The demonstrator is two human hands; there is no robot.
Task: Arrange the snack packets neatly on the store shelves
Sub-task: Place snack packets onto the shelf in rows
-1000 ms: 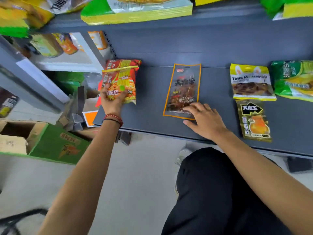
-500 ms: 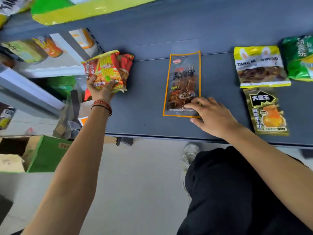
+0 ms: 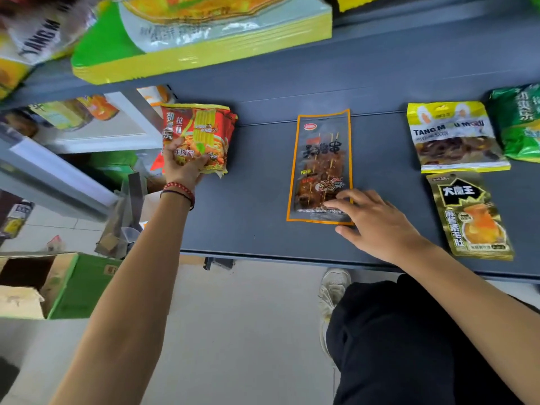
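L hand point(image 3: 187, 171) grips red noodle pkts point(image 3: 201, 130), seemingly unplaced yet. R hand point(image 3: 374, 223), fingers flat, presses skewer pkt point(image 3: 320, 159); yellow pkt point(image 3: 455, 138) right of it laid.

Grey shelf point(image 3: 248, 217) being lit evenly, pale floor point(image 3: 248, 331) being shaded beneath it, open green carton point(image 3: 83, 285) being supported by that floor.

I count one orange-edged skewer packet point(image 3: 321, 159), one yellow packet point(image 3: 453, 138), one gold packet point(image 3: 470, 217) and one green packet point(image 3: 520, 124) at the right edge. Red noodle packets point(image 3: 201, 130) at the left: a stack, too overlapped to count.
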